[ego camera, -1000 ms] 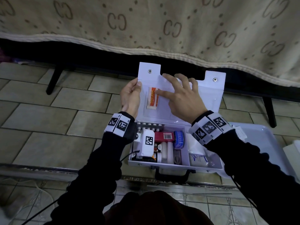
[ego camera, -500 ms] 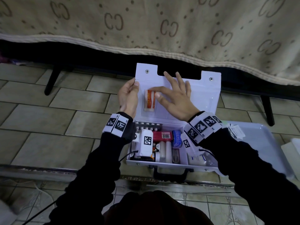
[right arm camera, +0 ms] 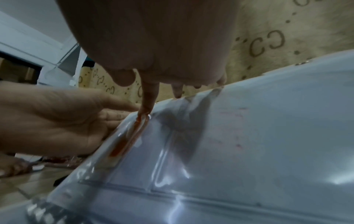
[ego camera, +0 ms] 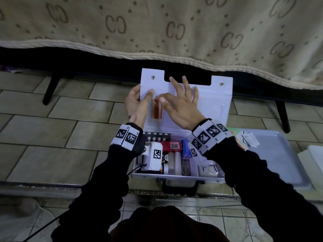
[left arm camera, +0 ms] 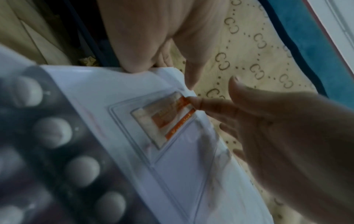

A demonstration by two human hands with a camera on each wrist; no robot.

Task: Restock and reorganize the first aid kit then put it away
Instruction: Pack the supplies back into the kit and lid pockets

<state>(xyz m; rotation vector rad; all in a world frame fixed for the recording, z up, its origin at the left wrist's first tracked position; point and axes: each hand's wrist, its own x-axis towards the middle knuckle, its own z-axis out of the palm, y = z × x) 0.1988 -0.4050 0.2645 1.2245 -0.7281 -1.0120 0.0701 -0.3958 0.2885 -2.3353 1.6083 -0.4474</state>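
Fingers of the right hand (ego camera: 180, 109) are spread apart – the index tip presses an orange packet (ego camera: 156, 110) into a clear pocket on the kit's (ego camera: 178, 176) upright lid (ego camera: 215, 109). Left hand (ego camera: 137, 104) clamps the lid's left edge, thumb in front – the open kit sits on the near floor

I count one open first aid kit (ego camera: 216, 109), one orange packet (ego camera: 156, 110) – and two hands.
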